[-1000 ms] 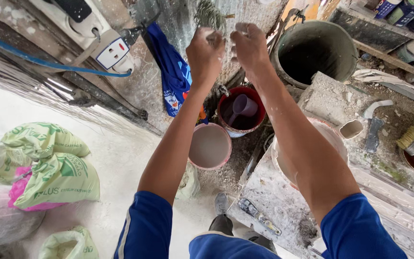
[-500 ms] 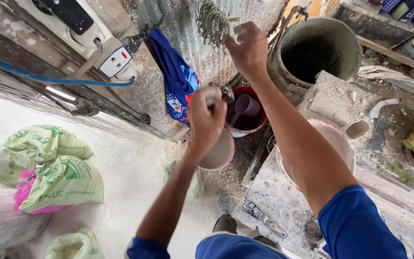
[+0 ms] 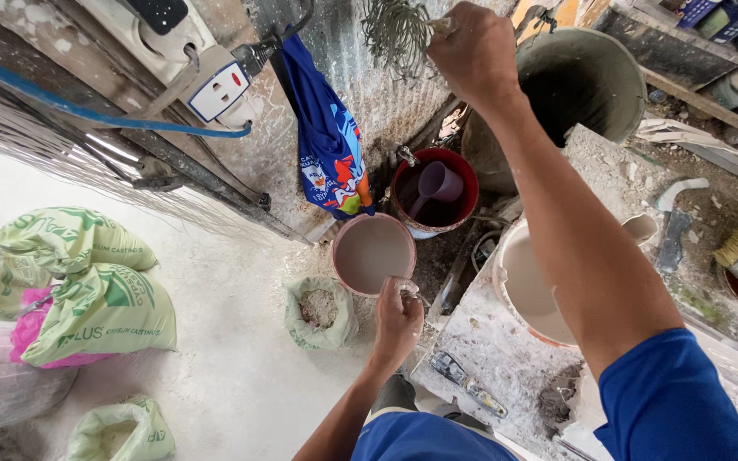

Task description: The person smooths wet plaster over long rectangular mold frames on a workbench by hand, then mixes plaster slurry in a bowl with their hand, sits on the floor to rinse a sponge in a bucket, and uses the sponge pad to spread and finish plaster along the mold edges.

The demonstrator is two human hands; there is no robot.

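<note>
Just right of the right hand's closed fingers stands a big grey round drum, its mouth dark inside. Below those fingers, beside the forearm, a white plaster-caked bucket sits on a dusty slab, holding pale liquid. Well left of the left hand's fingers lie two green woven sacks with a pink bag between them. Up and left of those fingers a blue printed cloth bag hangs on the corrugated wall. Directly above the left fingers, near them, is a round pink-rimmed bowl of grey-white slurry; beyond it stands a red plastic bucket with a purple scoop lying inside. Just left of the left fingers, an open small green sack of pale powder rests on the floor.

The right hand is raised high, fingers curled shut around a pale handle whose end sticks out to the left; just left of the fingers hangs a tangled bundle of greenish fibre strands, and whether it is joined to the handle I cannot tell. The left hand is low, fingers closed on a small clear glinting object at the slurry bowl's near rim; what it is cannot be made out.
</note>
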